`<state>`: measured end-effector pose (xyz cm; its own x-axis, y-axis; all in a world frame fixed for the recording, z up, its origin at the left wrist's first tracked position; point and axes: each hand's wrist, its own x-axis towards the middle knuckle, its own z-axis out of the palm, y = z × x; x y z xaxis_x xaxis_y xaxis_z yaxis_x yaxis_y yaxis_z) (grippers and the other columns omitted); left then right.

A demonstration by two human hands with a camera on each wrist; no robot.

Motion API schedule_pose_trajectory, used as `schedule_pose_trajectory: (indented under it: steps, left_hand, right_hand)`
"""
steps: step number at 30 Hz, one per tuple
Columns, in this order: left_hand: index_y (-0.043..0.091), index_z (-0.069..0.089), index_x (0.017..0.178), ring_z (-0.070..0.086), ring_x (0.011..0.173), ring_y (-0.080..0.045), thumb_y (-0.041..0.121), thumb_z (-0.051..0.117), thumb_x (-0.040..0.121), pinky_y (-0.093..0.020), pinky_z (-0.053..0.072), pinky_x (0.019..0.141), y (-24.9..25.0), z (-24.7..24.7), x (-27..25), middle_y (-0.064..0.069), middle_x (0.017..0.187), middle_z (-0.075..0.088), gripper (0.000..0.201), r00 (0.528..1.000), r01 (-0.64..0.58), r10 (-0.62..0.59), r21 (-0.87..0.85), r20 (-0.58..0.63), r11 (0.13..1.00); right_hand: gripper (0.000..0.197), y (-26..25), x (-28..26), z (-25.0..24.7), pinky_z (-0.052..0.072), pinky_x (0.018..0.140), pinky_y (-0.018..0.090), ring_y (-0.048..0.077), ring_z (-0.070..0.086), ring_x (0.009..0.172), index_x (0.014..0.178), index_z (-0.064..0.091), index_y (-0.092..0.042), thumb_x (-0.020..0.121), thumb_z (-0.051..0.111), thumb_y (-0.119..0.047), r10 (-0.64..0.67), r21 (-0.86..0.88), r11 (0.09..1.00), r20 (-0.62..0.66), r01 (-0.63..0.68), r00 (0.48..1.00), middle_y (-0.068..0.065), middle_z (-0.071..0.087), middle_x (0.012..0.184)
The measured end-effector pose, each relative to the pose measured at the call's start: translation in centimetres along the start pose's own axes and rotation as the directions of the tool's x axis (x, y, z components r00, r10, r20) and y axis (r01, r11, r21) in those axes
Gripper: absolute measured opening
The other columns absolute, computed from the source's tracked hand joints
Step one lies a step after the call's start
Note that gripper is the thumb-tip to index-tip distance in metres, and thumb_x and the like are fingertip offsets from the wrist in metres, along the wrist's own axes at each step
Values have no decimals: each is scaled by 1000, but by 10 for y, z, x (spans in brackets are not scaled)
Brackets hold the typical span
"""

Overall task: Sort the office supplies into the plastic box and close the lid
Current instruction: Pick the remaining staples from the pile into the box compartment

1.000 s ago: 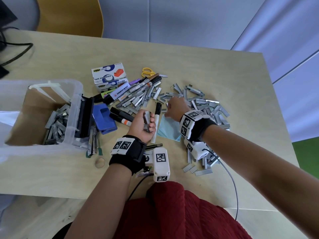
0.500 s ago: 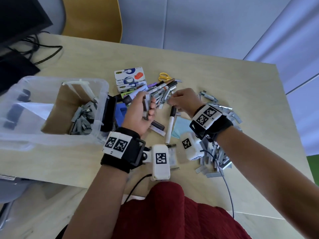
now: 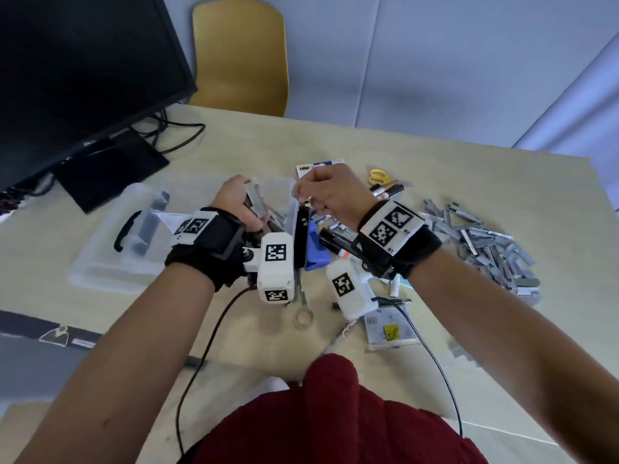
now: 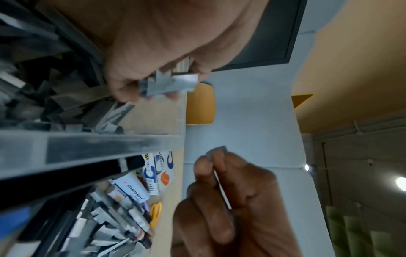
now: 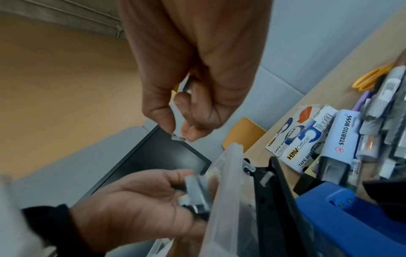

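Hidden: the box (image 3: 100, 262) floor is lying mostly behind the left hand (image 3: 234, 204) and wrist strap in the head view; the left wrist view is showing a blurred heap of staples (image 4: 66, 97) inside it.
Hard to make out: the thin piece (image 5: 178, 138) in the right hand (image 3: 330, 195) is showing only as a small pale tip; what it is cannot be told.
Left fingers: curling round a bundle of staple strips (image 3: 258, 204), holding it over the open box.
Right fingers: pinching together on the thin piece, hovering just above the box's right rim, near the left hand but apart from it.
Box: sitting on the tabletop (image 3: 435, 155) at left, lid off.
Loose pile (image 3: 485, 246): lying on the tabletop at right, well apart from both hands.
Markers (image 3: 385, 190): lying just right of the box, partly behind the right hand.
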<state>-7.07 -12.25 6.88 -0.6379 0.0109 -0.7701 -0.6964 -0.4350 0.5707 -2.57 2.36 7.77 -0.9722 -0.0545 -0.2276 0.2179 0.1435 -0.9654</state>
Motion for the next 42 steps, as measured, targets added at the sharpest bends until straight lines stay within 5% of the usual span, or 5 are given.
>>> schedule_pose_trajectory:
  steps: [10, 19, 24, 29, 42]
  left_hand:
    - [11, 48, 129, 44, 120, -23, 33, 41, 94, -39, 33, 96, 28, -16, -24, -9, 132, 46, 42, 960, -266, 174, 522, 219, 810]
    - [8, 58, 118, 49, 113, -26, 17, 39, 94, -30, 37, 92, 53, -31, -4, -11, 125, 54, 32, 867, -316, 391, 948, 307, -44]
    - [8, 54, 127, 47, 123, -29, 13, 41, 95, -32, 37, 100, 65, -17, 0, -12, 135, 51, 35, 878, -286, 300, 912, 372, -293]
    - [9, 56, 127, 44, 125, -29, 15, 47, 93, -30, 36, 101, 66, 9, -6, -10, 136, 50, 35, 837, -360, 239, 824, 493, -438]
    - [-3, 61, 112, 54, 112, -31, 13, 48, 95, -34, 42, 87, 38, 33, 26, -18, 113, 58, 27, 863, -373, 95, 752, 497, -544]
  right_hand:
    - [4, -1, 7, 41, 30, 41, 15, 0, 32, 35, 73, 60, 2, 76, 61, 2, -35, -198, 980, -28, 28, 999, -7, 44, 45]
    - [20, 12, 0, 93, 44, 82, 29, 18, 52, 72, 61, 51, -13, 76, 61, -5, -95, -698, 665, 275, 267, 957, 0, 55, 68]
    - [14, 13, 0, 80, 43, 67, 9, 10, 55, 75, 90, 68, 0, 80, 58, 2, -195, -517, 829, 86, 211, 977, 7, 65, 86]
    - [20, 19, 13, 36, 37, 56, 10, 14, 53, 71, 94, 67, -3, 80, 54, 2, -206, -467, 884, -374, 8, 904, 5, 60, 81]
    - [26, 51, 13, 26, 39, 95, 39, 29, 42, 113, 107, 65, -9, 82, 62, -16, -92, -765, 643, -129, -40, 987, 13, 48, 113]
